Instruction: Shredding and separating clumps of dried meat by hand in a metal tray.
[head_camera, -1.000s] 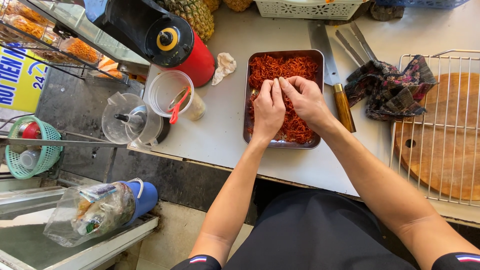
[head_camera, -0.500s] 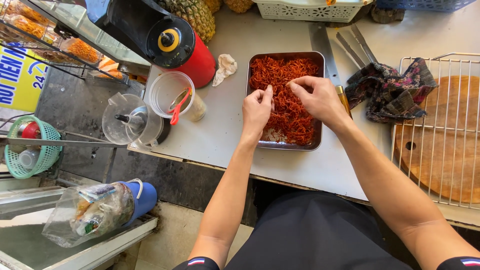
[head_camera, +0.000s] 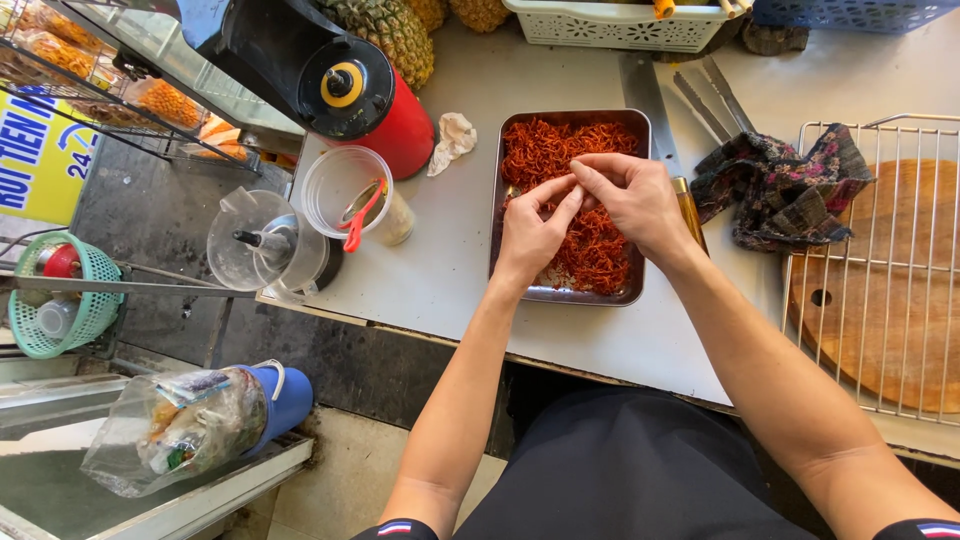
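Steel tray (head_camera: 498, 200) | our left hand (head_camera: 530, 235) and right hand (head_camera: 630, 200) pinch one clump of red shreds (head_camera: 585, 240) | we tease gently, low over tray

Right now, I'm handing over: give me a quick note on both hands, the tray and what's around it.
Left hand: over the tray, fingertips pinching red shreds.
Right hand: meets the left, pinching the same clump.
Tray sits on the counter, mostly full of shreds; bare metal shows at its near left corner.
Knife lies along the tray's right side, cloth beyond it, cup to the left.
Shreds not yet lifted out.
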